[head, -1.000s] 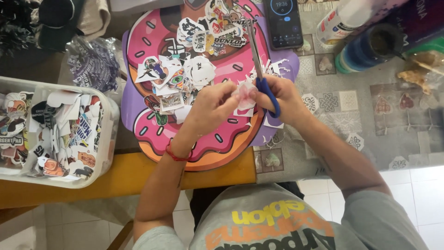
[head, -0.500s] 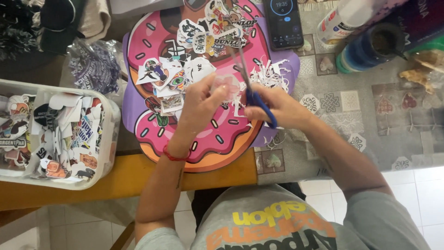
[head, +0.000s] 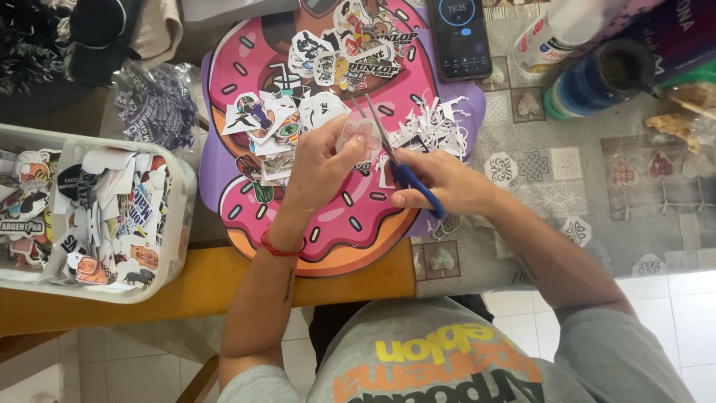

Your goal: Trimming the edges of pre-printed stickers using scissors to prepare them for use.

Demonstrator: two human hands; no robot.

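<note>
the left hand (head: 321,160) pinches a small pale sticker (head: 359,136) with a pink flower shape between thumb and fingertips, holding it up over the middle of the doughnut-shaped mat (head: 328,224); a red cord bracelet (head: 281,248) circles that wrist. the right hand (head: 440,183) is closed through the blue handles of the scissors (head: 395,160), and the blades point up and toward the far edge of the counter, their edge right against the sticker's right side; whether they are biting into it cannot be told. the mat, pink with a purple border and an orange rim, lies on the counter (head: 597,209) near its front edge, just in front of the person. on the far half of the mat sits a loose heap of cut-out stickers (head: 328,67), and to the right of the scissors a pile of thin white paper trimmings (head: 432,127). a white plastic tub (head: 179,224) full of more stickers stands at the left end of the counter, beside the mat. a phone (head: 461,33) lies face up at the far edge, touching the top of the mat, and a blue cup (head: 597,82) stands toward the far right corner, well apart from the hands.
</note>
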